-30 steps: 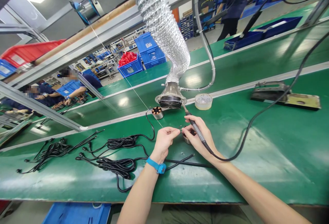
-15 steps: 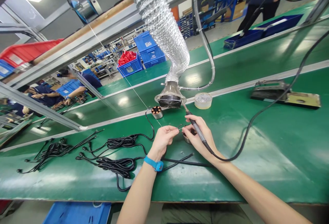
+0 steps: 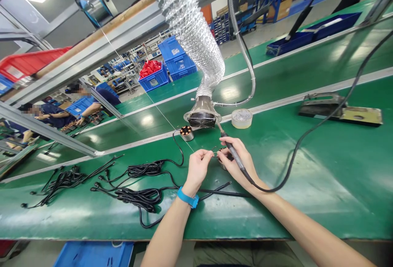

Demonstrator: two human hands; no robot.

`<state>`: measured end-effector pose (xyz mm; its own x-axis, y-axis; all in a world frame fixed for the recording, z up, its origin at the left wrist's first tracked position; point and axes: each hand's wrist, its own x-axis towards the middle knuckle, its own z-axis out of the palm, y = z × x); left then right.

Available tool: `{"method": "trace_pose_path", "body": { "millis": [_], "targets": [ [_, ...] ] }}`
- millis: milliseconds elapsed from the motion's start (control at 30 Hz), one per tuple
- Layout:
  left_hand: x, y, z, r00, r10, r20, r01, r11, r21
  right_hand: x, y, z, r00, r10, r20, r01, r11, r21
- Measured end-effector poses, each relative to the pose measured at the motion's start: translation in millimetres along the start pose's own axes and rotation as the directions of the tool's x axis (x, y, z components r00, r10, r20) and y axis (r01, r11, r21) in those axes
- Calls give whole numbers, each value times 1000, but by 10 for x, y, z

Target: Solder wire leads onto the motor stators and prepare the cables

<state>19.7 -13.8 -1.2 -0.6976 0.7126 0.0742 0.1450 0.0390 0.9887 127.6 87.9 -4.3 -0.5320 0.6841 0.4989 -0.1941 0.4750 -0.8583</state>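
My left hand (image 3: 198, 168) pinches a thin wire, its fingertips nearly meeting those of my right hand. Held in my right hand (image 3: 238, 162) is a soldering iron (image 3: 235, 153), its tip pointing up and away toward the fan; the thumb and a finger also pinch at the wire's end. Partly hidden under the right hand is a round motor part (image 3: 221, 161). Another round part with copper windings (image 3: 186, 133) stands beyond my left hand, joined to a black cable. A fine solder strand (image 3: 166, 115) runs down from a spool toward my left hand.
Coiled black cables (image 3: 138, 199) lie to the left. An extractor fan (image 3: 202, 119) hangs beneath a silver duct (image 3: 196, 34). Behind the hands is a tape roll (image 3: 242, 118); an iron stand (image 3: 322, 107) is at right. The iron's cord crosses the right side. People work at far left.
My left hand has shifted slightly right and turned, its wrist now closer to the right arm. The right hand keeps its hold on the iron. The person at upper right has moved right.
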Motion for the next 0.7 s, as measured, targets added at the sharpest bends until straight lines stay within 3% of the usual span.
{"method": "trace_pose_path", "body": {
  "millis": [133, 233, 700],
  "targets": [
    [10, 50, -84, 987, -118, 110, 121, 992, -19, -5, -12, -18, 1000, 18, -3, -18, 1000, 4],
    [23, 61, -140, 977, -169, 129, 176, 983, -45, -2, -26, -25, 1000, 19, -3, -20, 1000, -4],
    [-1, 129, -149, 978, -158, 137, 157, 987, 15, -5, -32, -39, 999, 33, -9, -34, 999, -14]
  ]
}}
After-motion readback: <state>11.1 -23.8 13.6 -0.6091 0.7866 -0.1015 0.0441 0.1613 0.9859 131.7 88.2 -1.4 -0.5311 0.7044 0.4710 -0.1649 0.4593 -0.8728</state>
